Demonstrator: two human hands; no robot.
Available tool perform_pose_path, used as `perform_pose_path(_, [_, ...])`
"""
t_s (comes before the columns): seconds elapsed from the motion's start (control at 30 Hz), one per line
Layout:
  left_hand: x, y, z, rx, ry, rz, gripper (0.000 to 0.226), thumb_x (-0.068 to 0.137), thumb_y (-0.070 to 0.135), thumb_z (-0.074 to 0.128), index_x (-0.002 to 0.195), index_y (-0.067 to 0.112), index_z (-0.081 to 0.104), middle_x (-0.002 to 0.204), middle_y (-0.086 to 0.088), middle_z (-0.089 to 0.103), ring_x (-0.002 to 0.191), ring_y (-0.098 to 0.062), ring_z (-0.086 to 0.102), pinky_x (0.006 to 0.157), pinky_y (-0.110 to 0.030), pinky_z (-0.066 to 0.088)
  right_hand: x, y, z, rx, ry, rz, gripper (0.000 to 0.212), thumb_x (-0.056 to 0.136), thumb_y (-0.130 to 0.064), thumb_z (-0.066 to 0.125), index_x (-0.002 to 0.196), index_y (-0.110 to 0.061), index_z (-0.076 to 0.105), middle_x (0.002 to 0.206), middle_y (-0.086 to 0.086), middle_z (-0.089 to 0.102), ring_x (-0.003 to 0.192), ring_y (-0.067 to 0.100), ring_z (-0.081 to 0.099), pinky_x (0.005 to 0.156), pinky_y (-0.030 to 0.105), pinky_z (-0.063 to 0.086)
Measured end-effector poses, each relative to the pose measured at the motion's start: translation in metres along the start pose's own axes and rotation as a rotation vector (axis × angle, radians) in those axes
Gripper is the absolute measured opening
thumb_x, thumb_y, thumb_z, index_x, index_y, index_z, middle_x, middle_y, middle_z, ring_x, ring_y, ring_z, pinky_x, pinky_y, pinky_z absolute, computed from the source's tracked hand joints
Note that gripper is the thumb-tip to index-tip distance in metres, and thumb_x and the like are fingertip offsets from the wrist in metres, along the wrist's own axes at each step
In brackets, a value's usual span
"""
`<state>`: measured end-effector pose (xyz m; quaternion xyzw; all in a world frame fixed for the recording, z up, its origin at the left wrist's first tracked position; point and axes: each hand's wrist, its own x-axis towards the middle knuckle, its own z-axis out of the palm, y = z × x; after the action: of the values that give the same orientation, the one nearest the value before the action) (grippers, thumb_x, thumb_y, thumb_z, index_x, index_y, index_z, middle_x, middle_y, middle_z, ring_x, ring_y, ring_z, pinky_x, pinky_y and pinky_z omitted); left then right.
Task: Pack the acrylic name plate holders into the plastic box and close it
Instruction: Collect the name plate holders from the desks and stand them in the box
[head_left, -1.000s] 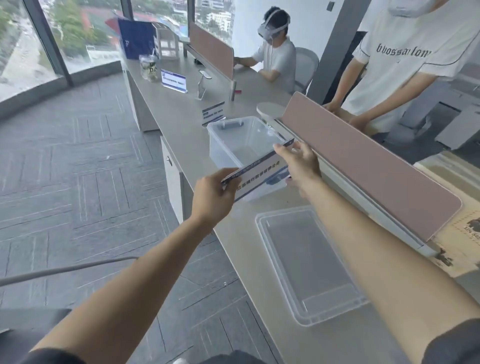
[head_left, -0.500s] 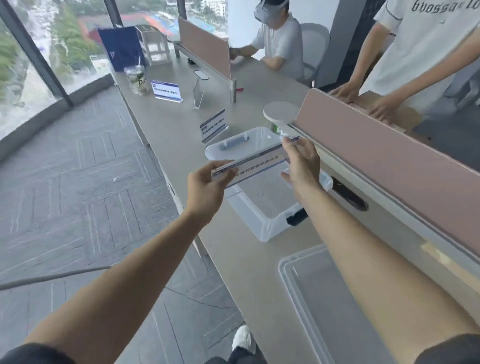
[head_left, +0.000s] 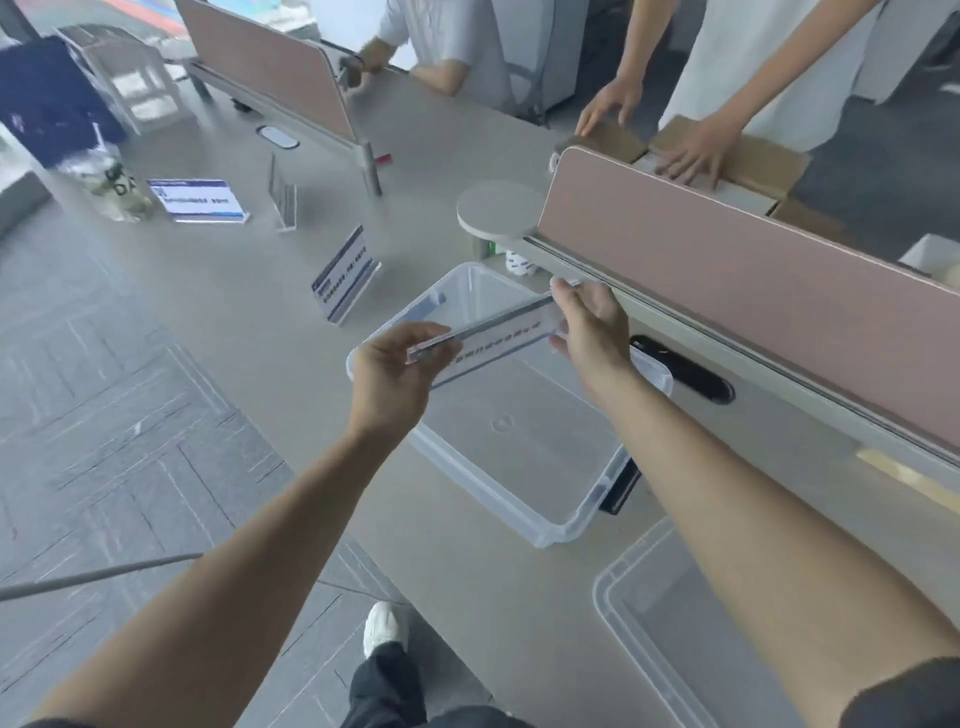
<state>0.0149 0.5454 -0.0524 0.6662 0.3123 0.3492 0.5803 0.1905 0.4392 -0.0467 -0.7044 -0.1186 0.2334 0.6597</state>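
An acrylic name plate holder (head_left: 493, 338) with a blue-and-white card hangs over the far half of the clear plastic box (head_left: 566, 525). My left hand (head_left: 395, 374) pinches its left end and my right hand (head_left: 587, 332) grips its right end. The box stands open on the grey desk, with nothing visible inside. Its clear lid (head_left: 654, 613) lies flat on the desk at the lower right. Three more holders stand on the desk beyond: one (head_left: 345, 275) close to the box, a clear one (head_left: 283, 195) farther back, and a flat-facing one (head_left: 200, 200) at the left.
A pink divider panel (head_left: 753, 291) runs along the desk's right side, with a round grey disc (head_left: 498, 208) at its end. A second divider (head_left: 270, 67) stands farther back. Two other people work across the desk, one with hands on cardboard boxes (head_left: 748, 166). A glass jar (head_left: 111, 182) stands at the far left.
My head has tipped downward and moved closer. Both hands have carried the holder from in front of the box to over its opening, lowering it.
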Motion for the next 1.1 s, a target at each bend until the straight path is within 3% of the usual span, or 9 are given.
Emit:
perform_pose_path(0.07, [0.020, -0.012, -0.009, 0.043, -0.067, -0.022, 0.014, 0.080, 0.016, 0.077, 0.092, 0.023, 0.075, 0.089, 0.010, 0.075, 0.084, -0.011, 0.069, 0.083, -0.027, 0.052, 0.006, 0.005, 0.014, -0.090, -0.002, 0.016, 0.050, 0.089, -0.048, 0.062, 0.121, -0.010, 0.062, 0.120, 0.010, 0.065, 0.098, 0.013, 0.058, 0.097, 0.052, 0.051])
perform_pose_path(0.23, [0.065, -0.035, -0.030, -0.011, -0.186, -0.111, 0.016, 0.081, 0.014, 0.076, 0.096, 0.022, 0.076, 0.088, 0.009, 0.076, 0.082, -0.008, 0.070, 0.082, -0.024, 0.053, 0.015, 0.021, 0.061, -0.365, 0.097, 0.031, 0.058, 0.092, -0.051, 0.058, 0.142, -0.022, 0.048, 0.142, -0.001, 0.052, 0.127, 0.013, 0.050, 0.097, 0.023, 0.037])
perform_pose_path(0.37, [0.085, -0.048, -0.038, 0.010, -0.254, -0.131, 0.013, 0.084, 0.013, 0.073, 0.096, 0.018, 0.074, 0.084, 0.012, 0.072, 0.071, 0.005, 0.065, 0.069, -0.010, 0.045, 0.022, 0.029, 0.079, -0.329, 0.249, 0.292, 0.059, 0.091, -0.055, 0.055, 0.133, -0.014, 0.053, 0.118, 0.002, 0.057, 0.114, 0.025, 0.055, 0.093, 0.036, 0.046])
perform_pose_path(0.5, [0.091, -0.058, -0.033, -0.080, -0.361, -0.140, 0.011, 0.083, 0.009, 0.074, 0.090, 0.018, 0.074, 0.092, 0.003, 0.073, 0.083, -0.006, 0.068, 0.079, -0.020, 0.051, 0.028, 0.030, 0.083, -0.111, 0.122, 0.632, 0.064, 0.088, -0.067, 0.050, 0.141, -0.033, 0.041, 0.130, -0.003, 0.038, 0.120, 0.028, 0.042, 0.095, 0.059, 0.046])
perform_pose_path(0.6, [0.099, -0.068, -0.028, -0.118, -0.380, -0.187, 0.013, 0.079, 0.012, 0.078, 0.085, 0.022, 0.075, 0.092, 0.001, 0.074, 0.090, -0.014, 0.069, 0.088, -0.029, 0.053, 0.044, 0.044, 0.084, 0.073, 0.089, 0.702, 0.061, 0.080, -0.071, 0.056, 0.132, -0.044, 0.042, 0.134, -0.006, 0.034, 0.129, 0.038, 0.041, 0.092, 0.060, 0.047])
perform_pose_path(0.8, [0.117, -0.063, -0.011, 0.020, -0.559, -0.231, 0.018, 0.081, 0.007, 0.075, 0.092, 0.021, 0.074, 0.083, 0.013, 0.074, 0.081, 0.000, 0.068, 0.073, -0.015, 0.050, 0.078, 0.078, 0.091, 0.397, 0.127, 0.629, 0.029, 0.078, -0.054, 0.065, 0.100, -0.038, 0.056, 0.118, -0.003, 0.052, 0.111, 0.035, 0.055, 0.090, 0.050, 0.047])
perform_pose_path(0.93, [0.152, -0.080, -0.036, 0.603, -0.669, 0.155, 0.046, 0.081, 0.044, 0.070, 0.126, 0.034, 0.061, 0.114, 0.014, 0.069, 0.109, -0.008, 0.063, 0.093, -0.027, 0.048, 0.090, 0.089, 0.091, 0.180, 0.127, 0.500, 0.009, 0.078, -0.049, 0.064, 0.085, -0.048, 0.058, 0.113, -0.011, 0.057, 0.104, 0.029, 0.058, 0.080, 0.046, 0.052])
perform_pose_path(1.03, [0.170, -0.092, -0.054, 0.751, -0.578, 0.305, 0.048, 0.083, 0.040, 0.067, 0.128, 0.025, 0.060, 0.128, -0.002, 0.062, 0.117, -0.025, 0.055, 0.100, -0.037, 0.044, 0.095, 0.103, 0.099, 0.018, 0.082, 0.392, 0.018, 0.083, -0.036, 0.068, 0.085, -0.053, 0.061, 0.104, -0.017, 0.062, 0.093, 0.011, 0.060, 0.077, 0.039, 0.053])
perform_pose_path(1.1, [0.181, -0.106, -0.059, 0.825, -0.569, 0.266, 0.063, 0.083, 0.035, 0.069, 0.141, 0.023, 0.046, 0.137, -0.009, 0.052, 0.123, -0.031, 0.047, 0.102, -0.038, 0.036, 0.097, 0.118, 0.107, -0.017, 0.060, 0.354, 0.034, 0.076, -0.036, 0.073, 0.108, -0.046, 0.065, 0.113, -0.016, 0.062, 0.105, 0.009, 0.060, 0.090, 0.039, 0.050])
